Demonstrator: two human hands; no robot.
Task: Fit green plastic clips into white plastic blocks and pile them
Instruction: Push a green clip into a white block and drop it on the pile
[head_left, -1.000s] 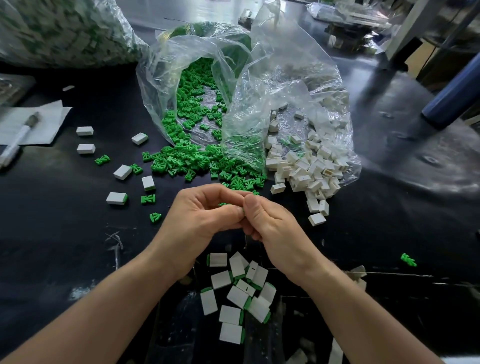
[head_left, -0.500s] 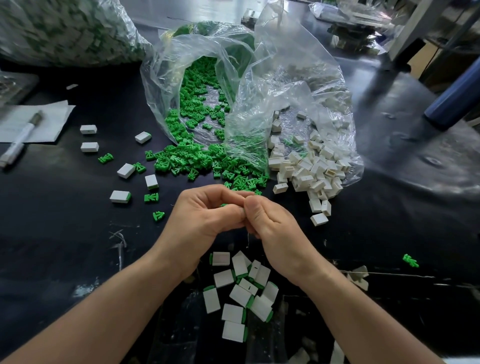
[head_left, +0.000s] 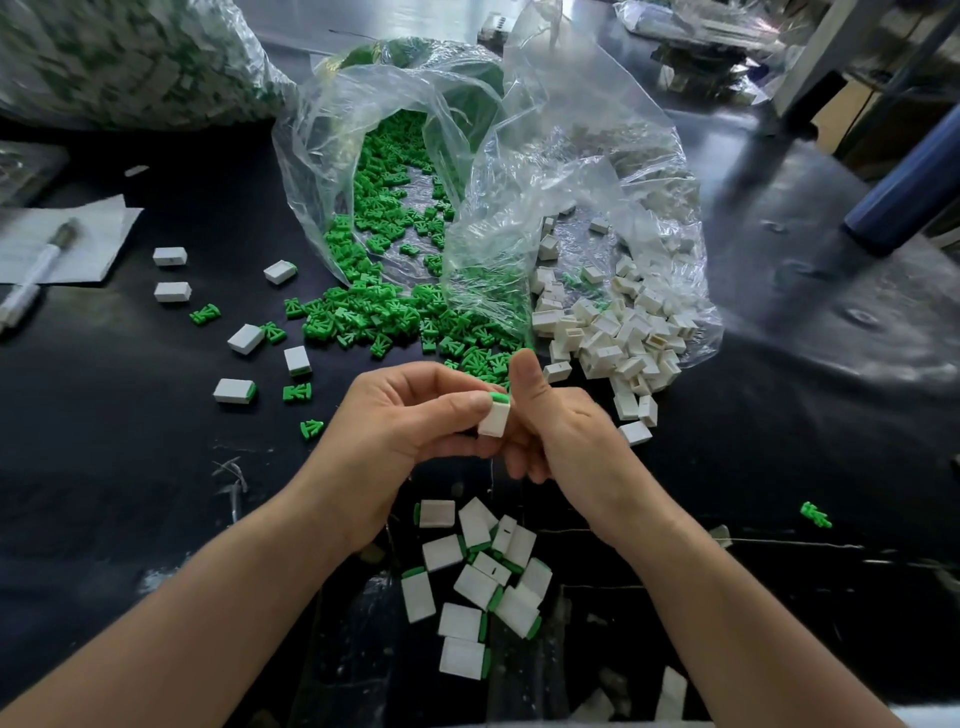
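Observation:
A white block with a green clip showing at its top end is pinched in my left hand between thumb and fingers. My right hand sits against the block's right side, thumb raised, fingers curled below it; whether it grips the block is hidden. Below the hands lies a pile of fitted blocks on the black table. Loose green clips spill from a clear bag. Empty white blocks spill from a second clear bag.
Stray blocks and clips lie scattered at the left. A pen rests on paper at the far left. A large full bag fills the back left. One clip lies at the right.
My hands were pressed together with the block hidden between them. My right thumb has lifted and the block with the green clip in its end shows in my left fingers.

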